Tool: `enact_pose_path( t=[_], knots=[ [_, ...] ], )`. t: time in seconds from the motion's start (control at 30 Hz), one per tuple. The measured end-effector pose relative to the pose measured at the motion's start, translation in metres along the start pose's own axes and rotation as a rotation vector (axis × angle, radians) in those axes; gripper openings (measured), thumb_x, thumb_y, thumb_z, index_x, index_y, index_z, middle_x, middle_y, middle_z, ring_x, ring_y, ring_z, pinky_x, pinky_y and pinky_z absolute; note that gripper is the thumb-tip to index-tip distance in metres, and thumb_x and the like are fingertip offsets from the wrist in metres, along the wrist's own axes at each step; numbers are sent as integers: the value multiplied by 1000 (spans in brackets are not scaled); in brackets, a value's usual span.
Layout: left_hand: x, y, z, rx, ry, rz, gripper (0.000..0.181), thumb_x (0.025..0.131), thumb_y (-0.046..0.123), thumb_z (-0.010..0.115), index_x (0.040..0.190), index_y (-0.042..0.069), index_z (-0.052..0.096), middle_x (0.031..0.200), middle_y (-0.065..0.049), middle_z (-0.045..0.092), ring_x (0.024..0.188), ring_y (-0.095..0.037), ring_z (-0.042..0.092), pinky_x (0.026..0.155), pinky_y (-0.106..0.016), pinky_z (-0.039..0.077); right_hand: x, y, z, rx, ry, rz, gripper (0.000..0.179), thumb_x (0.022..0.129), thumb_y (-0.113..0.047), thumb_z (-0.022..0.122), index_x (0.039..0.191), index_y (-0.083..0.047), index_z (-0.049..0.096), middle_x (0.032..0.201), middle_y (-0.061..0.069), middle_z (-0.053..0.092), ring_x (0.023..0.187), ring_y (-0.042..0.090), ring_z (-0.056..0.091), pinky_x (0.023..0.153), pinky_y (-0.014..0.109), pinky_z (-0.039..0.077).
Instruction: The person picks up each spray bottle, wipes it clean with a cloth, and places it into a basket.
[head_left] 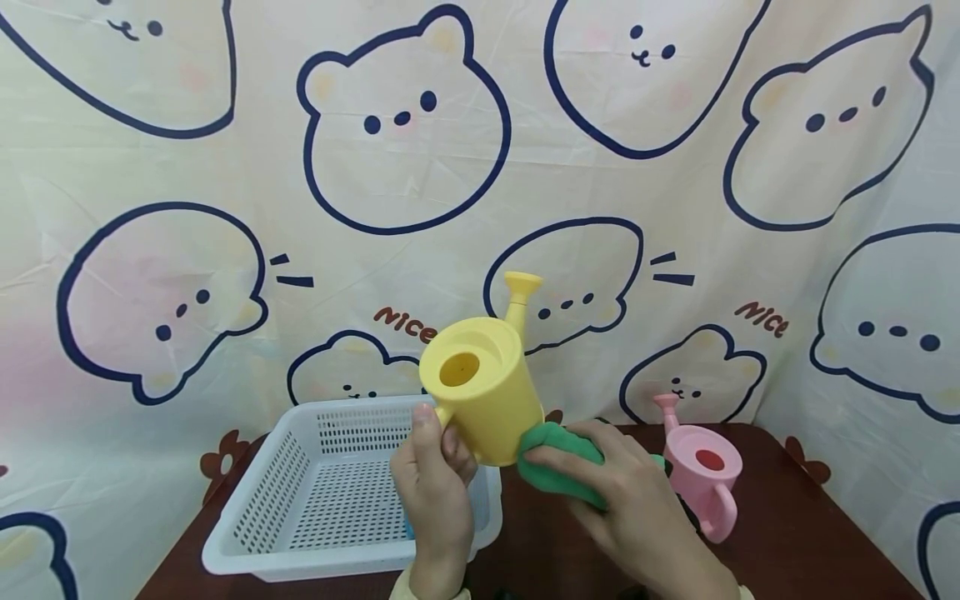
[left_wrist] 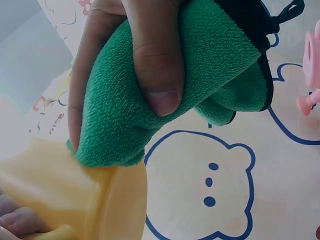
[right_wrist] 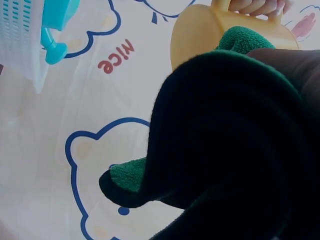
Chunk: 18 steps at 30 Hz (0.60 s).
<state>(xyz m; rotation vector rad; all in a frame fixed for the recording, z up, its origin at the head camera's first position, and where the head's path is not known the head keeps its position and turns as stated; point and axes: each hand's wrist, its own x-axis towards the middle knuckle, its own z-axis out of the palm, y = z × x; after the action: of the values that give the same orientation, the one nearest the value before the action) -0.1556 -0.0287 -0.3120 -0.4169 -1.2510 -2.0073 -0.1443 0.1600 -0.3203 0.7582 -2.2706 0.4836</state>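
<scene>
My left hand [head_left: 437, 487] grips the handle of a yellow watering can [head_left: 491, 392], held up with its spout pointing up and away. My right hand [head_left: 626, 492] holds a bunched green cloth [head_left: 562, 462] against the can's lower side near the base. In the left wrist view, the right thumb lies across the cloth [left_wrist: 112, 100], which touches the yellow can [left_wrist: 120, 205]. The right wrist view shows the cloth's dark-edged folds [right_wrist: 225, 130] covering most of the right hand, with left fingers [right_wrist: 255, 6] around the handle.
A white perforated basket [head_left: 247, 533] stands at left on the dark brown table [head_left: 795, 517]. A blue watering can [right_wrist: 61, 15] shows by the basket in the right wrist view. To the right sits a pink watering can [head_left: 701, 467]. A bear-printed curtain [head_left: 405, 183] hangs behind.
</scene>
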Motion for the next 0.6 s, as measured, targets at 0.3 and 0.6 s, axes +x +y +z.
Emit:
enact_pose_path(
  t=[0.3, 0.6],
  knots=[
    [0, 2, -1, 17, 20, -24, 59, 114, 26, 36, 65, -7, 32, 52, -3, 26, 41, -14, 19, 36, -32, 16, 2, 8, -4, 14, 47, -9, 82, 66, 1, 96, 128, -46, 70, 119, -7, 67, 103, 11, 64, 80, 38, 64],
    [-2, 3, -3, 43, -47, -18, 58, 113, 23, 36, 60, -2, 30, 49, -11, 23, 39, -12, 19, 35, -22, 19, 0, 14, -10, 24, 76, 70, 80, 69, 2, 93, 131, -40, 68, 120, -6, 67, 97, 7, 59, 76, 30, 63]
  ],
)
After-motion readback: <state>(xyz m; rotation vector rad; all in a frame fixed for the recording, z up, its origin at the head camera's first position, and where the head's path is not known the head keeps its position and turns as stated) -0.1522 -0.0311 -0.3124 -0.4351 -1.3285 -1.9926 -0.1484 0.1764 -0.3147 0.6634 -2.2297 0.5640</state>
